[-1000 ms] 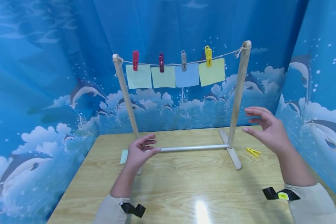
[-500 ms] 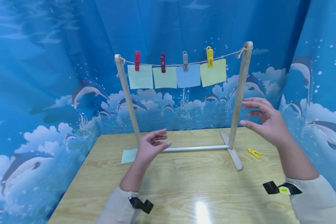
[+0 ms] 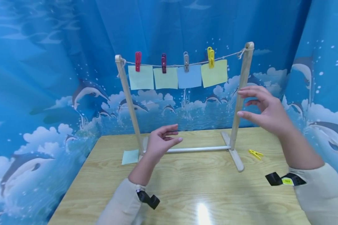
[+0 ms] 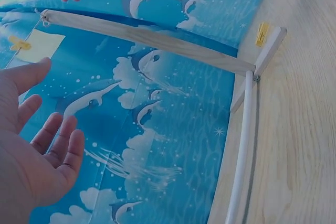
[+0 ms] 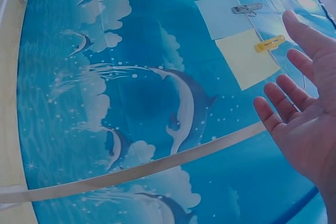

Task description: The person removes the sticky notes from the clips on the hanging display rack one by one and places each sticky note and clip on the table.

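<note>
Wooden rack point(image 3: 129, 103) with four pegged paper sheets point(image 3: 215, 76) on its string point(image 3: 228, 55).
Left hand point(image 3: 160, 142) hovers before the white lower bar point(image 3: 200, 149), right hand point(image 3: 267, 109) near the right post point(image 3: 235, 132), thumbs and fingers parted on both; the sheets hang higher, beyond them. On the table point(image 3: 186, 181), a loose yellow clip point(image 3: 255, 154) lies below the right hand, a pale green note point(image 3: 130, 157) left of the left.

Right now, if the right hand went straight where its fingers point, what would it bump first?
The right hand would probably meet the right wooden post first, though depth is unclear; it might pass in front.
</note>
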